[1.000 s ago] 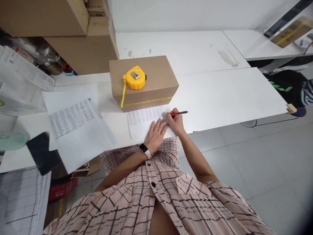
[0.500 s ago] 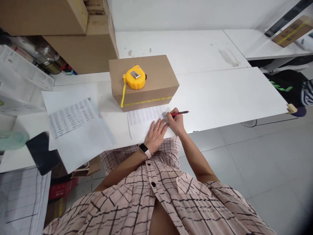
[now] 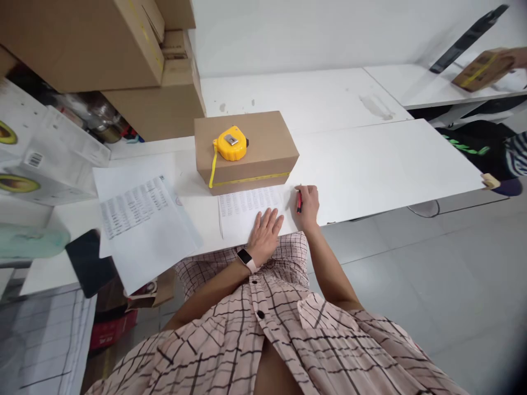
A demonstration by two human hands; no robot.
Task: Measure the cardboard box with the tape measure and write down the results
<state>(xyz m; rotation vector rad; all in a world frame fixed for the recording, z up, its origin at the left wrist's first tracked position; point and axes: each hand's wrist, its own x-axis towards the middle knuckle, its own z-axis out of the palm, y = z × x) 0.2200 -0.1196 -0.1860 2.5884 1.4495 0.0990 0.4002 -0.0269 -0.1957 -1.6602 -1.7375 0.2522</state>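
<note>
My left hand (image 3: pixel 265 236) lies flat, fingers spread, on the lower part of a printed sheet (image 3: pixel 234 222) at the table's front edge. Just right of the paper, my right hand (image 3: pixel 308 206) is closed around a red and black pen (image 3: pixel 299 202), resting on the white tabletop. The pen is partly hidden by the fingers. Behind the sheet stands a brown cardboard box (image 3: pixel 251 131), with yellow measuring tape blade (image 3: pixel 251 180) along its front face. A yellow tape measure (image 3: pixel 231 144) sits on top of the box.
More printed papers (image 3: pixel 144 236) and a dark phone (image 3: pixel 90 263) lie to the left, beside a greenish bottle (image 3: pixel 33 241). Large cartons (image 3: pixel 156 104) are stacked at the back left. At far right, another person's hand (image 3: pixel 516 56) touches a small taped box (image 3: pixel 480 71).
My right hand has moved off the sheet to the right, and the pen has turned from pointing sideways to lying inside the curled fingers. Another person's hand has appeared at far right.
</note>
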